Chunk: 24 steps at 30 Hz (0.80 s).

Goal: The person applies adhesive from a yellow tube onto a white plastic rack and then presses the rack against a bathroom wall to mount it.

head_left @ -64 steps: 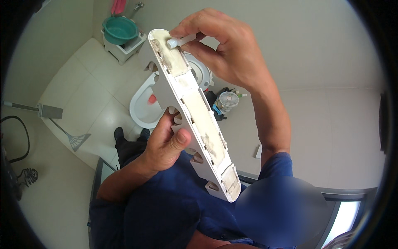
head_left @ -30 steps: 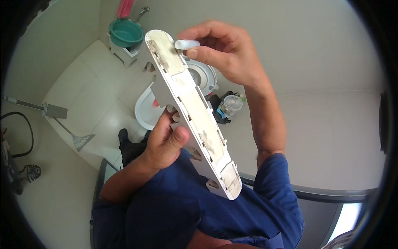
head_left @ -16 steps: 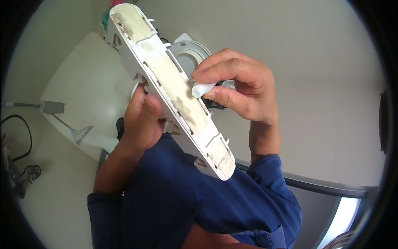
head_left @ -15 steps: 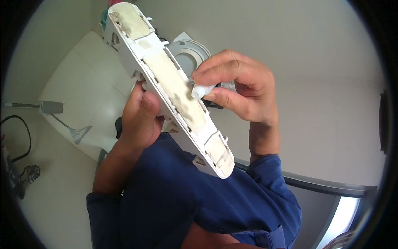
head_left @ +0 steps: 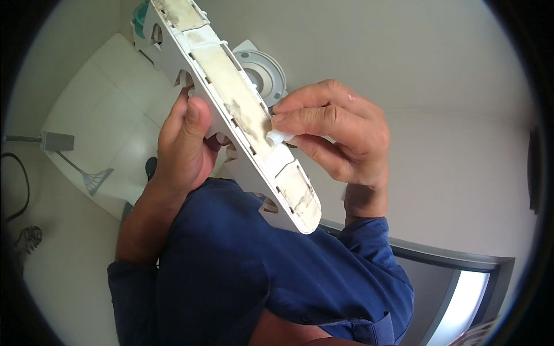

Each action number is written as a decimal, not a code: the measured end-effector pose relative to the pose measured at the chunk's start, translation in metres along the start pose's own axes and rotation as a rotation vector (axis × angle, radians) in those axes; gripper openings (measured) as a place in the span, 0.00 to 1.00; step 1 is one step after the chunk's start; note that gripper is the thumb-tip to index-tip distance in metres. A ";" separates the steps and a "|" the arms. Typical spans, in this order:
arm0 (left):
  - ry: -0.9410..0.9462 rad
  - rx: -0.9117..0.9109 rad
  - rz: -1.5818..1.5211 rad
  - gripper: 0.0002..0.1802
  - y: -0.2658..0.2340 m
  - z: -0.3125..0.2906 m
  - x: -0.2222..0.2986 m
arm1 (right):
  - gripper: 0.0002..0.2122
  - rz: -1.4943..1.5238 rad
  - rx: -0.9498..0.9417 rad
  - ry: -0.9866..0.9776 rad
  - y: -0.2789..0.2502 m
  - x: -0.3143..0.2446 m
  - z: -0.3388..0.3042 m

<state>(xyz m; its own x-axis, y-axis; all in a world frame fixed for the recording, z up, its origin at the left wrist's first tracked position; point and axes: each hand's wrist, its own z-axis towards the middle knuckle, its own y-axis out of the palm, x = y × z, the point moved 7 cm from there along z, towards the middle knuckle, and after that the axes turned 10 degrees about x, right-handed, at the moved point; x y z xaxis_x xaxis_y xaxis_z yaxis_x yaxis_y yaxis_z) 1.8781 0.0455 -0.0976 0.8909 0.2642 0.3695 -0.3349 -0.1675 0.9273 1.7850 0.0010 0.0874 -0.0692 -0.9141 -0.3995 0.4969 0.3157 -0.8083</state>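
Observation:
A long white plastic rack (head_left: pixel 199 104) with rounded ends slants across the upper middle, its strip-lined side facing me. The yellowish strips (head_left: pixel 216 72) on that side carry dark smudges and worn patches. My left hand (head_left: pixel 187 144) is closed on the rack's left side, thumb uppermost, the other fingers mostly hidden behind it. In my right hand (head_left: pixel 346 130), a small white tube (head_left: pixel 275 137) is pinched between thumb and fingers. Its open-looking end is at the right edge of the middle strip; whether it touches, I cannot tell.
Behind the rack stands a round white and grey object (head_left: pixel 278 72). A teal item (head_left: pixel 140 17) shows at upper left. To the left are a grey slotted fan-shaped tool (head_left: pixel 98 181) and a black cable (head_left: pixel 26 173). A dark frame (head_left: pixel 444 254) curves at lower right.
The rack has shifted slightly up and left with my left hand. My right hand has brought the tube lower along the middle strip, closer to the rack's near end.

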 end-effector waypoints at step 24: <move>0.038 0.035 0.021 0.40 0.001 -0.001 0.001 | 0.13 -0.062 -0.018 -0.085 0.000 -0.011 0.017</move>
<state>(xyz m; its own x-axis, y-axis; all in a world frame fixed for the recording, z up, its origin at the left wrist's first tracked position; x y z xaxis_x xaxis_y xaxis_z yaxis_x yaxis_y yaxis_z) 1.8788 0.0464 -0.0961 0.8711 0.2961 0.3918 -0.3423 -0.2062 0.9167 1.8008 0.0069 0.0990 -0.0257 -0.9501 -0.3108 0.4781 0.2614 -0.8385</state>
